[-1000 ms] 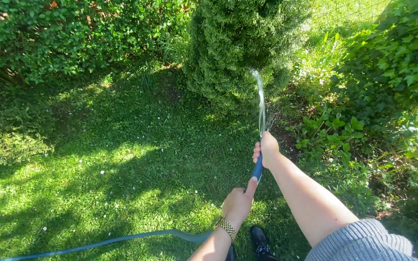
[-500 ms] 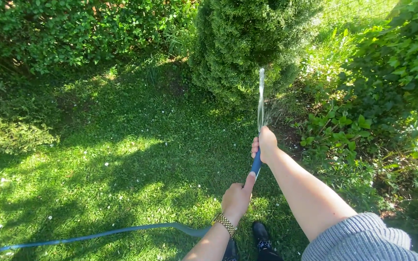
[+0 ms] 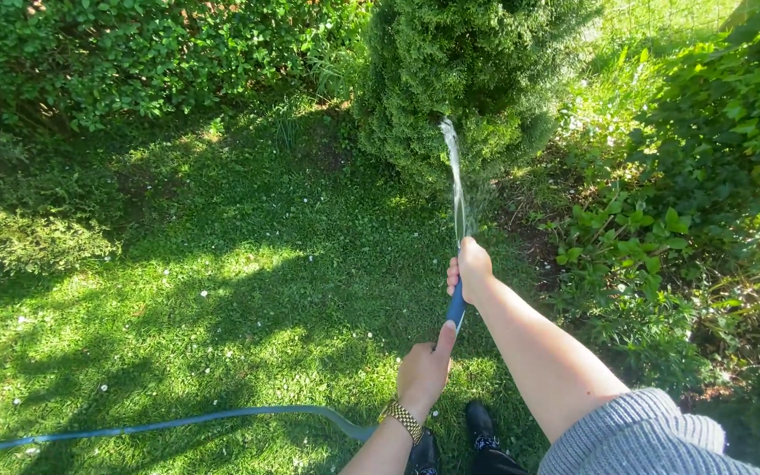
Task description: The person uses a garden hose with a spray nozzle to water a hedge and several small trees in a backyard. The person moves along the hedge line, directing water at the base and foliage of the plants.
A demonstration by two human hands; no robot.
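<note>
Since a second ago the water jet (image 3: 456,176) has swung from the bare ground up onto the conical evergreen shrub (image 3: 472,79) at twelve o'clock. Her right hand (image 3: 471,268) is closed around the tip of the blue garden hose (image 3: 456,310), while the left hand (image 3: 424,369), gold watch at the wrist, grips it just behind. Hose slack trails off across the lawn (image 3: 178,290) toward eight o'clock. Watering looks well underway; shifting the stream along the foliage would call for a small wrist turn.
</note>
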